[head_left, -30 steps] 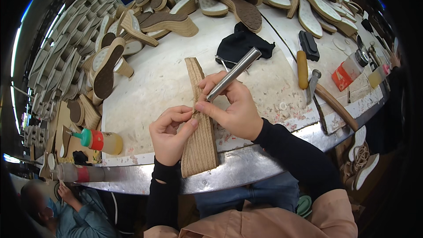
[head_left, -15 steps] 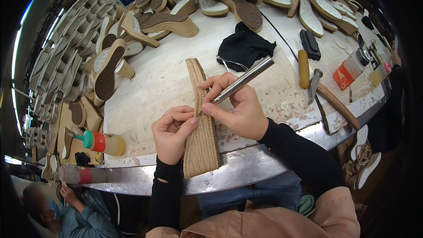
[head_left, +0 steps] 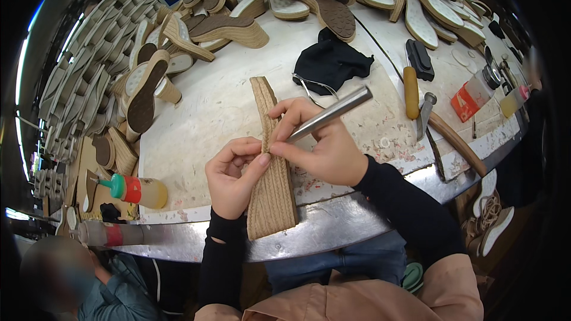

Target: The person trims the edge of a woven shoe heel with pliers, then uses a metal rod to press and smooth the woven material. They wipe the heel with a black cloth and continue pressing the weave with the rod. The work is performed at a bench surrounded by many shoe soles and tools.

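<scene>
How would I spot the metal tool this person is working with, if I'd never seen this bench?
Start at the pale round worktable ringed with wedge soles. At its near edge the two hands meet over a braided rope-wrapped wedge sole. The right hand grips a plain silver metal rod slanting up to the right, unlike the wooden-handled tools lying further right.

A black cloth [head_left: 333, 62] lies on the worktop [head_left: 202, 125] near a yellow-handled tool [head_left: 411, 91]. Wedge soles [head_left: 229, 27] pile along the far edge; a glue bottle [head_left: 138, 191] lies left.
</scene>
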Motion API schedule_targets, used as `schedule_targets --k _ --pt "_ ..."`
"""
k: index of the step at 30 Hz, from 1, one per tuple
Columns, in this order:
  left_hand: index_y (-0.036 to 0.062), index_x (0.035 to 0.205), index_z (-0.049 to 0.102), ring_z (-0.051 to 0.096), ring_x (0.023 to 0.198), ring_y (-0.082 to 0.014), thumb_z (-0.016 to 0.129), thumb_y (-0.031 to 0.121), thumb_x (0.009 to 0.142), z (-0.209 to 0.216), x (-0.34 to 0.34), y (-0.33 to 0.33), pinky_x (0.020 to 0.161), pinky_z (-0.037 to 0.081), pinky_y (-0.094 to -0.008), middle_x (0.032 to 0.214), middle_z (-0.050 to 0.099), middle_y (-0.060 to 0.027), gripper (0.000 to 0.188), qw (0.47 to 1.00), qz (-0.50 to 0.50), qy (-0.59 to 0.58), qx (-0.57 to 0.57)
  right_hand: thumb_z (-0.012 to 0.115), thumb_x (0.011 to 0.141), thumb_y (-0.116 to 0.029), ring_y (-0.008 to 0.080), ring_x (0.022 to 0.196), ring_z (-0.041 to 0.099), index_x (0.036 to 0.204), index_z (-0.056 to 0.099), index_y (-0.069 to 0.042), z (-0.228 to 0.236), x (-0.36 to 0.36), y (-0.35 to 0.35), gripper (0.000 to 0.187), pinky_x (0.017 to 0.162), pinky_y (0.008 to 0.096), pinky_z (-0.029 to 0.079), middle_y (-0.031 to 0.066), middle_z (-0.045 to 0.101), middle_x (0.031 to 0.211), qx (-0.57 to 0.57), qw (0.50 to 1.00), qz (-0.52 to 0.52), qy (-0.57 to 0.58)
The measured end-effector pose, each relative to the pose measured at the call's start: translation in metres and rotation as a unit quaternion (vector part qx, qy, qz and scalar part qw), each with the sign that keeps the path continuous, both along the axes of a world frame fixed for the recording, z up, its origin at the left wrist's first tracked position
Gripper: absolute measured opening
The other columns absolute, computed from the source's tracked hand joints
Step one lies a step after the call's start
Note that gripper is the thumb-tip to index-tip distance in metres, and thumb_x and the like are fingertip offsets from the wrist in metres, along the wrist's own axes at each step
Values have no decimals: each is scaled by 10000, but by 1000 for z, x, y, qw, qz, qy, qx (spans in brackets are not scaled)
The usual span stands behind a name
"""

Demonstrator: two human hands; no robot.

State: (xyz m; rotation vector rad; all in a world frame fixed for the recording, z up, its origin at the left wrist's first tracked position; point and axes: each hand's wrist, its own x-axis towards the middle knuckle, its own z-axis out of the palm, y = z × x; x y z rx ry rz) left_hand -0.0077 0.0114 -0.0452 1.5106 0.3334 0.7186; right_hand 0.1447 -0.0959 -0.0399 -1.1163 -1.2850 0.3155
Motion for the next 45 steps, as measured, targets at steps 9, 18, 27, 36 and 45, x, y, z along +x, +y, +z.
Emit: schedule_targets --k 9,18,27,36,45 --pt "-52 1056 534 597 807 -108 611 -61 753 13 8 -3 713 470 -214 1014 597 -98 313 997 4 70 -41 663 770 26 235 1104 552 846 525 -16 7 16 -9 163 914 333 424 63 540 918 -20 994 40 103" --pt "12 1101 477 560 829 -80 703 35 644 13 21 9 708 421 -197 998 552 -60 510 991 -30 122 48 649 770 23 227 1128 542 822 505 -27 7 16 -13 161 890 317 425 83 559 933 -28 997 37 67" --pt "21 1129 470 551 987 -162 740 54 644 7 21 11 846 432 -307 1067 554 -74 556 994 -60 79 51 650 765 23 221 1106 545 820 504 -37 7 15 -13 167 877 327 430 89 564 948 -35 999 20 31" --pt "16 1126 476 570 986 -156 688 46 685 18 19 1 881 420 -317 1027 599 -88 490 991 -40 118 -54 661 781 10 216 1059 568 835 509 -29 10 4 -14 166 841 318 450 117 576 969 -25 989 30 141" --pt "5 1130 465 572 997 -159 672 39 657 11 20 4 919 399 -329 1037 599 -99 518 993 -57 91 53 661 785 7 219 1052 580 865 520 -22 7 11 -15 165 848 312 451 130 588 978 -26 999 25 37"
